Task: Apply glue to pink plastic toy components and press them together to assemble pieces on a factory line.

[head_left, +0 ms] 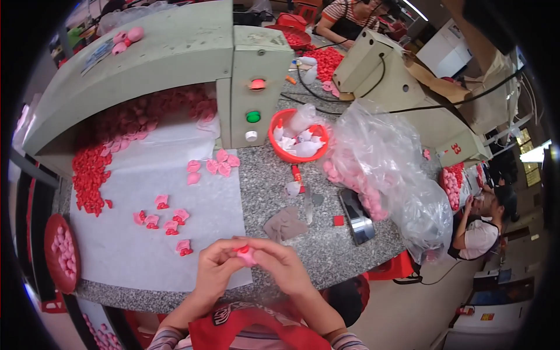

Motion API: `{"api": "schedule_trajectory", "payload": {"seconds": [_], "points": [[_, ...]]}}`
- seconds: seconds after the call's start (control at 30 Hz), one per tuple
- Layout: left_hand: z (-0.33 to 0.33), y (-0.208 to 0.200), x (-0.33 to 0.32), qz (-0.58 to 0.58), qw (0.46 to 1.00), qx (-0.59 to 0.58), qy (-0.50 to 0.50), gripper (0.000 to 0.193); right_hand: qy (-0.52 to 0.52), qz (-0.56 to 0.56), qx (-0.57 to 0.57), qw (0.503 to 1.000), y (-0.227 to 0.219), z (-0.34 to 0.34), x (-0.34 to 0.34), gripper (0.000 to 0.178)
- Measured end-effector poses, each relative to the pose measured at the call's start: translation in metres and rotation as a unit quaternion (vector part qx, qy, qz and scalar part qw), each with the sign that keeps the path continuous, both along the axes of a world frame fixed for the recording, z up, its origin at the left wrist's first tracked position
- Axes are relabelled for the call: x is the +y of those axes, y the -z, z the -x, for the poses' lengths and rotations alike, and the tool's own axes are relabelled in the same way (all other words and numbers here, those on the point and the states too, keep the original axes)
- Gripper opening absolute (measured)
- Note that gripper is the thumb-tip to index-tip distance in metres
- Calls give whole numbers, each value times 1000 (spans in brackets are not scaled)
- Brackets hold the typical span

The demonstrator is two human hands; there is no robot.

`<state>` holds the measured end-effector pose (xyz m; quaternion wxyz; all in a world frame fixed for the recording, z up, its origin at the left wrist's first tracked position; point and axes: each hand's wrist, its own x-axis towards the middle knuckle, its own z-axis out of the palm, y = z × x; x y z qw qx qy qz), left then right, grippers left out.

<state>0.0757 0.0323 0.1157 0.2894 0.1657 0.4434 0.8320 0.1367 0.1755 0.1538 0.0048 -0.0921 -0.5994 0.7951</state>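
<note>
Left hand (215, 265) and right hand (284, 266) pinch a pink-and-red piece (248, 256) between narrowed fingertips over the right edge of the sheet (128, 262), probably steadying so small a thing from both sides. Similar pieces (184, 247) lie loosely grouped leftward, presumably for easy reach.

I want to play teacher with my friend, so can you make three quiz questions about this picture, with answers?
1. What colour is the small dome above the round green button on the pale grey-green machine?
2. The red oval tray at the left holds:
A) white bottles
B) small pink pieces
C) green cups
3. True or false: only the left hand touches the small pink-and-red piece.

Key: 1. Red. 2. B. 3. False; the right hand touches it too.
</note>
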Motion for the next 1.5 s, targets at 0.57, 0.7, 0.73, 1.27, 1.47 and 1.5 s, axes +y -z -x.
{"api": "schedule_trajectory", "payload": {"seconds": [0.57, 0.7, 0.73, 1.27, 1.47, 1.5], "points": [[9, -15, 4, -60, 974, -152, 156, 36, 48, 61, -27, 997, 9, -18, 6, 28], [10, -6, 4, -83, 971, -168, 149, 35, 54, 63, -9, 997, 8, -17, 5, 31], [9, -7, 5, -83, 971, -169, 149, 35, 54, 80, -17, 995, 8, -17, 5, 33], [11, -20, 11, 4, 977, -178, 115, 44, 99, 21, -11, 995, 11, -12, 4, 41], [10, -14, 9, 4, 979, -169, 113, 45, 89, 22, -19, 996, 11, -11, 5, 40], [10, -12, 9, -5, 981, -157, 113, 45, 88, 27, -13, 996, 13, -11, 6, 37]]}}
